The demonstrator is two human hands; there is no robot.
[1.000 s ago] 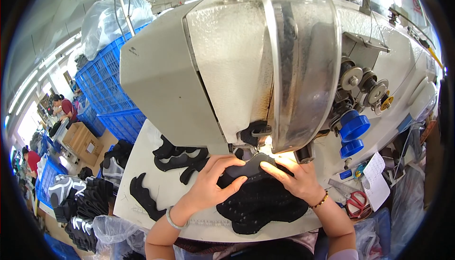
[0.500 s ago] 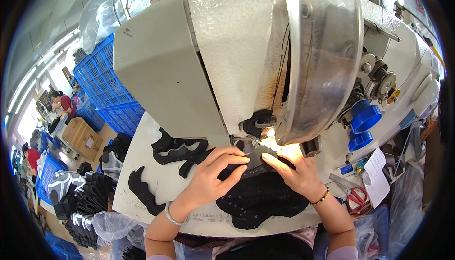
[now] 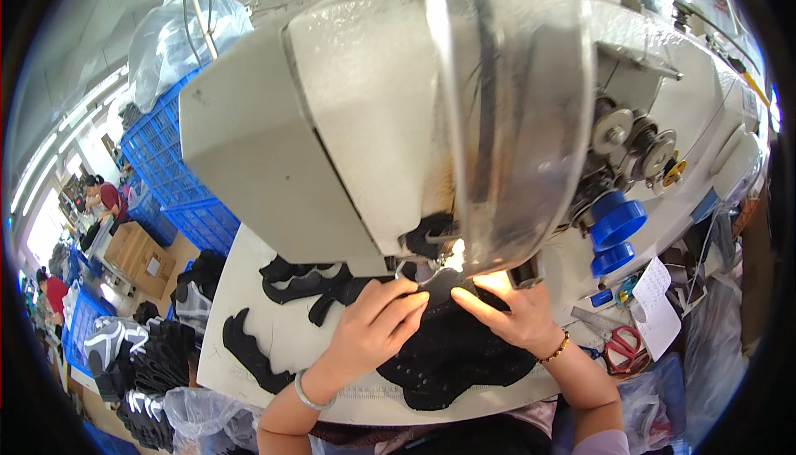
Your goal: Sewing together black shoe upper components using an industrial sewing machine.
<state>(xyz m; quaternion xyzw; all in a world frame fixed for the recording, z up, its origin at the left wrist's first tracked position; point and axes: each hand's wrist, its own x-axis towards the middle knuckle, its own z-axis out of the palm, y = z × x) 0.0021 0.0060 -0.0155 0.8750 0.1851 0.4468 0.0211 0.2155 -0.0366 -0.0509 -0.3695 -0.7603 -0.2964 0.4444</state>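
A large black fabric piece (image 3: 460, 355) with small holes lies across the machine bed, its upper edge under the lit needle area of a sewing machine (image 3: 332, 123). My left hand (image 3: 377, 318) pinches the left part of that edge, fingers bent and thumb pressed close. On the other side, my right hand (image 3: 518, 318) holds the piece by the same edge, thumb and forefinger near the needle. The needle tip itself is lost in glare. Left of my hands lie a curved black cutout (image 3: 249, 351) and further black cutouts (image 3: 303, 281).
Red-handled scissors (image 3: 623, 349), a metal ruler (image 3: 593, 322) and a written paper sheet (image 3: 652, 310) lie at right, below blue knobs (image 3: 618, 218). Blue crates (image 3: 162, 136) and stacked black-and-grey shoe uppers (image 3: 149, 347) stand at left. Two people work farther back.
My view has shifted, so the machine appears farther left. Both hands stay at the fabric's upper edge; my thumbs and the piece have shifted slightly beside the needle area.
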